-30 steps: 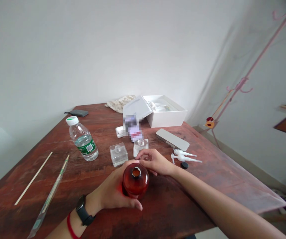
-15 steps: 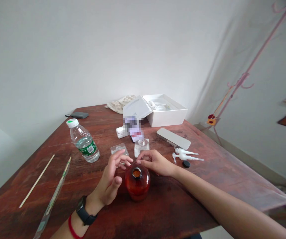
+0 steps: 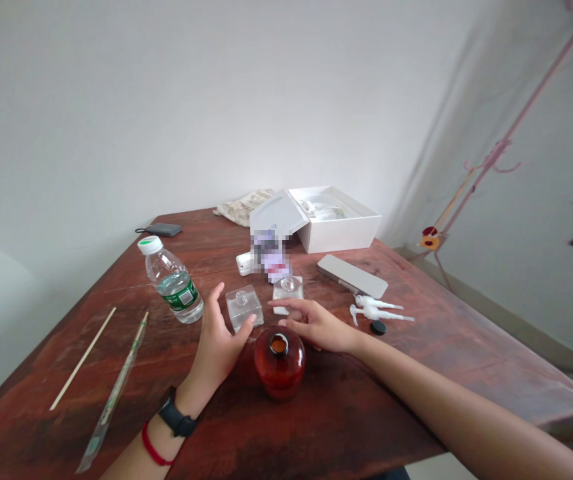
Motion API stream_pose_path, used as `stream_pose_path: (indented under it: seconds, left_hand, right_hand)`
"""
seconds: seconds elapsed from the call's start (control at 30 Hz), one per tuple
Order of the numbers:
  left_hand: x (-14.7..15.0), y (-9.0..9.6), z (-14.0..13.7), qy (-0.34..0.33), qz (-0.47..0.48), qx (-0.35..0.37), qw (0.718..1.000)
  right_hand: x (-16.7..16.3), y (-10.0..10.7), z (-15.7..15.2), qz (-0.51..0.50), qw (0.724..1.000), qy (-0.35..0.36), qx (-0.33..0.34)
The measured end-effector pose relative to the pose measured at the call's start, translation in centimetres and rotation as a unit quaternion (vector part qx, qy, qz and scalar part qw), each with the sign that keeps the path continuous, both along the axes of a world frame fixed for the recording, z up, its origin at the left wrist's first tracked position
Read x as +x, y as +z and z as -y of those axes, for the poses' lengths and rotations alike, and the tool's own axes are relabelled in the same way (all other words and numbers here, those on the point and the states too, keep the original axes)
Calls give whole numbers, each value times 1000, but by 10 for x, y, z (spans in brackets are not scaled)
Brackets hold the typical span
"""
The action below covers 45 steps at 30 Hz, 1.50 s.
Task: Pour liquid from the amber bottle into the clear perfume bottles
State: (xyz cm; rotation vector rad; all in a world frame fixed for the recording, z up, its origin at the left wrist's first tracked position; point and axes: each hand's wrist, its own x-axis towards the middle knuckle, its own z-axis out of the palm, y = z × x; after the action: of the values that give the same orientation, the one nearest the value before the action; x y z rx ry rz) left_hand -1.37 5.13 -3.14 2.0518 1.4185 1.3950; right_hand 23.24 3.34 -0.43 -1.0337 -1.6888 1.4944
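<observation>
A round amber glass bottle stands upright in front of me, its dark-rimmed mouth uncapped. My left hand is open, thumb and fingers spread around the near left side of a square clear glass bottle; whether the thumb tip touches it I cannot tell. My right hand is just behind the amber bottle, holding nothing, with its fingers stretched out to the left. Past those fingers stands a second square clear glass bottle, partly hidden by them.
Left of my hands stand a water bottle, a bare chopstick and a wrapped chopstick pair. To the right lie white pump heads, a black cap and a grey case. A white box sits behind.
My left hand has moved away from the amber bottle and opened wider near the left square bottle. My right fingers have straightened out. The view has shifted slightly.
</observation>
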Motion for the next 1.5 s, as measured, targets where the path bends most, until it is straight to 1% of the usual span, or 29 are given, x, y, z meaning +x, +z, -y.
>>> stream_pose_path:
  seconds: [0.13,0.3,0.47,0.63,0.77,0.9,1.0,1.13,1.23,1.4,1.5]
  left_hand:
    - [-1,-5,-1,-21,-11,-23,999]
    - [-4,-7,-3,-37,1,-48,998]
    - [-3,-13,-6,-58,39,-73,995]
    - [-4,-14,-8,-73,52,-70,994]
    - [-5,-9,-9,-67,54,-66,994]
    - [-5,2,-4,-66,53,-82,993]
    - [-3,10,0,-69,64,-90,991]
    - [0,17,5,-60,70,-81,992]
    - [1,22,7,-57,76,-73,993]
    - [2,27,11,-50,72,-48,995]
    - [2,29,12,-42,69,-30,996]
  right_hand:
    - [1,2,1,2,1000,22,9]
    - [0,2,2,3,999,42,-7]
    - [0,1,3,19,999,42,-7]
    - [1,0,4,49,998,31,11]
    - [2,-1,5,66,996,29,44]
    - [1,1,4,63,996,21,55]
    - [1,2,4,55,997,9,44]
    - [0,3,3,54,998,9,39]
    - [0,3,3,67,997,4,36]
    - [1,4,5,102,995,-8,0]
    - [1,3,6,106,994,-10,-10]
